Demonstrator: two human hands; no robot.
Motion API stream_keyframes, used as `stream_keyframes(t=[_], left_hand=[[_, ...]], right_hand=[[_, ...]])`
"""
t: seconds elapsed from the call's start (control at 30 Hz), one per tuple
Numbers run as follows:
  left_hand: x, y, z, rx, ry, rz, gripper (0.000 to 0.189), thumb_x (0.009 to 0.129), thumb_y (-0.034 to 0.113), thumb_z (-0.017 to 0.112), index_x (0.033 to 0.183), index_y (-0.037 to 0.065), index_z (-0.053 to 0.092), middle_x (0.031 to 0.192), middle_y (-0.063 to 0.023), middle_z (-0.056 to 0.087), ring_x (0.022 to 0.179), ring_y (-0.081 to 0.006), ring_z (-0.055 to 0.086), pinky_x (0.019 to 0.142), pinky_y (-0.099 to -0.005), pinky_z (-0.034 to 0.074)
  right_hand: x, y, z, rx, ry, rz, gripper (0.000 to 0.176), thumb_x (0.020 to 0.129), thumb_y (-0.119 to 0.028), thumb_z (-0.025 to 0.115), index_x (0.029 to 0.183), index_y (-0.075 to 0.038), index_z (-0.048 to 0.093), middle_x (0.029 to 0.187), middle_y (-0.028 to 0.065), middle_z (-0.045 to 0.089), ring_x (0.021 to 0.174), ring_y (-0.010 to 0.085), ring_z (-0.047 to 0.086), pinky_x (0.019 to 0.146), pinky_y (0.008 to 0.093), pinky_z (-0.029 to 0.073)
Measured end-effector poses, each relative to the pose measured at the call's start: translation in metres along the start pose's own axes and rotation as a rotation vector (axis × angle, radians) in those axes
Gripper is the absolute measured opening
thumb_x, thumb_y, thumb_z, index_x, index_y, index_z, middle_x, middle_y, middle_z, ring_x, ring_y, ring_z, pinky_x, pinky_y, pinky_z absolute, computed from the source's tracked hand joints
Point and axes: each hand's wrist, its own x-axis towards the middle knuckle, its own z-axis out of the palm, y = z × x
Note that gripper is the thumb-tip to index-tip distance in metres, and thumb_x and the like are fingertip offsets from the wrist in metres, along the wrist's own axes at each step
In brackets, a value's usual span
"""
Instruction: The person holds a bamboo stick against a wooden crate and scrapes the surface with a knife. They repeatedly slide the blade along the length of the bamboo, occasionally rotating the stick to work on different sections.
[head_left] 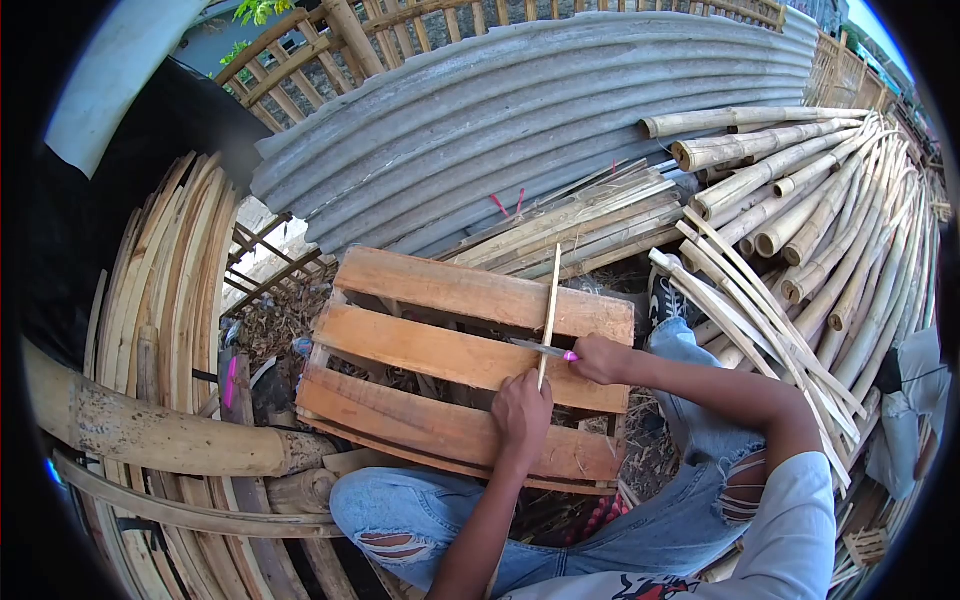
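Note:
My left hand is closed around the lower end of a thin bamboo strip, which points up and away over the wooden slatted crate. In my right hand is a knife with a pink part by the handle. Its blade lies across the strip just above my left hand; whether it cuts into the strip cannot be made out. The handle is mostly hidden inside my right fist. Both hands are over the crate's slats.
Bamboo poles are piled at the right, with split strips beside my leg. A bundle of slats lies behind the crate, before a corrugated sheet. Long strips and a thick bamboo pole are at the left.

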Motion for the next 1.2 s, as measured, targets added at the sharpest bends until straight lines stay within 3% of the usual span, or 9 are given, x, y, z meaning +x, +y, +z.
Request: stream_keyframes(t=[0.1,0.43,0.5,0.57,0.63,0.67,0.7,0.8,1.2], left_hand=[[0.0,0.002,-0.002,0.003,-0.028,-0.011,0.016,0.08,0.015,0.06,0.071,0.002,0.058,0.072,-0.0147,0.063,0.07,-0.033,0.059,0.063,-0.0428,0.047],[-0.001,0.003,-0.001,-0.002,-0.017,0.009,0.015,0.082,0.015,0.058,0.073,0.002,0.057,0.074,-0.0145,0.063,0.072,-0.0326,0.059,0.064,-0.0427,0.047],[0.0,0.003,-0.002,-0.021,-0.025,-0.001,0.015,0.082,0.015,0.058,0.073,0.002,0.058,0.074,-0.0145,0.063,0.073,-0.0324,0.059,0.064,-0.0423,0.047],[0.0,0.003,-0.002,-0.021,-0.019,-0.003,0.016,0.082,0.015,0.058,0.073,0.002,0.058,0.074,-0.0144,0.063,0.073,-0.0324,0.059,0.065,-0.0424,0.047],[0.0,0.003,-0.001,-0.022,-0.015,-0.003,0.016,0.082,0.015,0.058,0.073,0.002,0.058,0.074,-0.0144,0.063,0.073,-0.0325,0.059,0.065,-0.0426,0.047],[0.0,0.003,0.0,-0.014,-0.021,-0.005,0.016,0.082,0.015,0.058,0.074,0.002,0.058,0.074,-0.0143,0.063,0.073,-0.0324,0.059,0.065,-0.0425,0.047],[0.0,0.002,0.001,-0.005,-0.027,-0.007,0.016,0.082,0.015,0.058,0.074,0.002,0.058,0.074,-0.0142,0.063,0.073,-0.0324,0.059,0.064,-0.0424,0.047],[0.0,0.002,0.0,0.002,-0.025,-0.003,0.016,0.082,0.015,0.058,0.074,0.002,0.058,0.074,-0.0142,0.063,0.072,-0.0323,0.058,0.064,-0.0422,0.047],[0.0,0.003,-0.001,-0.015,-0.013,0.009,0.014,0.082,0.014,0.057,0.075,0.002,0.06,0.074,-0.0143,0.063,0.072,-0.0322,0.059,0.064,-0.042,0.048]], right_hand=[[0.019,0.028,-0.007,0.033,0.155,0.035,0.037,0.081,-0.023,0.05,0.064,0.008,0.058,0.065,0.0307,0.057,0.067,0.0466,0.059,0.066,0.0511,0.049],[0.004,0.016,-0.009,0.116,0.0,-0.006,0.033,0.079,-0.022,0.052,0.064,0.007,0.057,0.06,0.0264,0.057,0.064,0.0442,0.061,0.062,0.0488,0.05],[0.008,0.018,-0.017,0.764,-0.293,0.368,0.028,0.081,-0.021,0.052,0.066,0.003,0.058,0.056,0.0166,0.057,0.063,0.0372,0.065,0.057,0.0469,0.051],[0.006,0.022,-0.028,1.009,-0.301,0.37,0.023,0.082,-0.017,0.051,0.069,0.001,0.057,0.059,0.0108,0.056,0.067,0.0321,0.067,0.06,0.0435,0.055],[0.009,0.027,-0.04,1.684,-0.273,0.361,0.023,0.084,-0.014,0.047,0.073,0.004,0.058,0.066,0.0148,0.06,0.077,0.0348,0.067,0.076,0.0444,0.056],[0.009,0.029,-0.051,1.777,-0.351,0.196,0.024,0.084,-0.01,0.045,0.086,0.008,0.06,0.09,0.022,0.063,0.097,0.0356,0.063,0.093,0.0445,0.049],[0.009,0.027,-0.056,1.779,-0.353,0.198,0.024,0.084,-0.01,0.045,0.086,0.008,0.06,0.09,0.022,0.063,0.097,0.0356,0.063,0.093,0.0445,0.049],[0.006,0.028,-0.066,1.779,-0.274,0.026,0.047,0.084,-0.012,0.046,0.126,0.009,0.045,0.138,0.0216,0.041,0.125,0.0301,0.044,0.108,0.0407,0.033],[0.0,0.024,-0.068,1.691,-0.363,0.01,0.062,0.083,-0.03,0.05,0.139,-0.008,0.038,0.143,0.0008,0.038,0.136,0.0133,0.02,0.11,0.0366,0.013]])
